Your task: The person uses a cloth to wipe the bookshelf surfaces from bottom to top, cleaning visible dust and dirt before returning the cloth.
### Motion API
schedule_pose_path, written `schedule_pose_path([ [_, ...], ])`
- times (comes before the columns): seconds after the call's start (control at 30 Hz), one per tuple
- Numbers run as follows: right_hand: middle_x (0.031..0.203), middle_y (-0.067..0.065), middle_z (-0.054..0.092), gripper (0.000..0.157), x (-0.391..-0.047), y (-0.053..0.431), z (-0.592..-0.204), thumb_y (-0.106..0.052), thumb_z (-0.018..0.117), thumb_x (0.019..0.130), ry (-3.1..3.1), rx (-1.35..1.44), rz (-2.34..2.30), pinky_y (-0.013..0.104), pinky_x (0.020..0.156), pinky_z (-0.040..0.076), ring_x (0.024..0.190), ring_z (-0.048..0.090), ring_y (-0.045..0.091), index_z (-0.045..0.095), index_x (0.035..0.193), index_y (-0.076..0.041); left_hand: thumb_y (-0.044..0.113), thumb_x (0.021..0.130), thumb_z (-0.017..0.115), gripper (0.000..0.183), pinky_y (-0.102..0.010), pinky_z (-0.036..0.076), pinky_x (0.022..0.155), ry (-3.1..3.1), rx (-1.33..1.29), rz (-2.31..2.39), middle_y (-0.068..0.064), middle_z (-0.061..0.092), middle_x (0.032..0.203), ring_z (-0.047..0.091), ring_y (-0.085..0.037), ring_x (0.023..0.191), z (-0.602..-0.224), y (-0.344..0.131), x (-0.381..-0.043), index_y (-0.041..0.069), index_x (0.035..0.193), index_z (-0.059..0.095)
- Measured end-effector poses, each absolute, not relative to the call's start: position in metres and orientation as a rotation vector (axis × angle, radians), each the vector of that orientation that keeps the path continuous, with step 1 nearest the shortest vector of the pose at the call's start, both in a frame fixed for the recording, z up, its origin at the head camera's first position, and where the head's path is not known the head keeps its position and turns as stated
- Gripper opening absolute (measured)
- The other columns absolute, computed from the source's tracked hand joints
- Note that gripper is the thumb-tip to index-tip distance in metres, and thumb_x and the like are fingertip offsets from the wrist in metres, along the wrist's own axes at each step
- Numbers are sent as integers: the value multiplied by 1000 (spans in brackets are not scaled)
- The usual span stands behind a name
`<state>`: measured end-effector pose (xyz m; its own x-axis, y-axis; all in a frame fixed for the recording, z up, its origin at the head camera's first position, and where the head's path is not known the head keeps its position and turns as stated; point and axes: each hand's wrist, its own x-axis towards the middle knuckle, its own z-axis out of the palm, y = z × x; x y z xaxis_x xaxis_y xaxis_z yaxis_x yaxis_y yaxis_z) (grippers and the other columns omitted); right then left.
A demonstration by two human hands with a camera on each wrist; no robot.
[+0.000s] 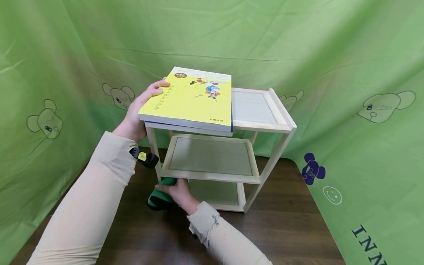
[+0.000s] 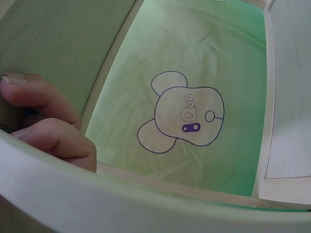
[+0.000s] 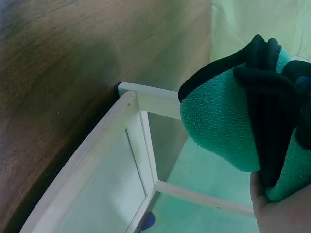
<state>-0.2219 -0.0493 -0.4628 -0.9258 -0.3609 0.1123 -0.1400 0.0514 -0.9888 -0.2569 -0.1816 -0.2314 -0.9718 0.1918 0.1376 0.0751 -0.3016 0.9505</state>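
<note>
My right hand (image 1: 182,193) is clamped round a green cloth (image 1: 163,194), which juts out left of it, by the front left corner of the middle shelf (image 1: 212,156); higher up, my left hand (image 1: 137,108) grips the books (image 1: 190,99).

The head view is bright, wrist views dimmer.

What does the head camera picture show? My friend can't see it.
A person's right hand holds a green-and-black fabric item low by a wooden shelf. The left hand grips the shelf's top left edge, touching a yellow book. A green curtain hangs behind.
</note>
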Motion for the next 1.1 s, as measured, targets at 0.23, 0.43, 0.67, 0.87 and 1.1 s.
schedule_pose_path([
  [0.23,131,9,54,62,-228,-50,-463,-9,78,83,2127,-561,-1995,30,101,41,111,49,13,47,136,-6,29,104,40,25,-16,46,78,1825,327,2442,5,26,158,59,-5,94,-231,-182,-257,31,123,55],
  [0.43,119,2,58,53,-241,-45,-462,-2,78,80,2007,-680,-1985,24,97,43,100,51,4,54,127,-4,30,104,41,25,-17,46,77,1841,322,2440,3,27,158,59,-5,94,-232,-183,-257,31,123,56],
  [0.67,93,-6,50,37,-252,-47,-460,-8,75,85,1869,-976,-1888,19,86,45,82,50,3,48,110,-7,28,105,39,24,-16,48,73,1822,330,2441,2,31,154,62,-5,86,-231,-182,-257,31,122,55],
  [0.87,102,-9,43,57,-249,-51,-462,-21,80,81,2032,-718,-1788,22,96,41,91,45,3,41,124,-17,26,105,38,24,-16,48,73,1786,354,2455,3,33,151,62,-5,85,-231,-181,-258,29,120,56],
  [1.1,124,0,53,68,-247,-54,-475,-19,80,81,2152,-626,-1690,30,104,40,108,51,10,44,139,-14,26,105,38,24,-16,48,73,1797,355,2455,2,33,150,62,-5,85,-232,-182,-259,29,120,56],
])
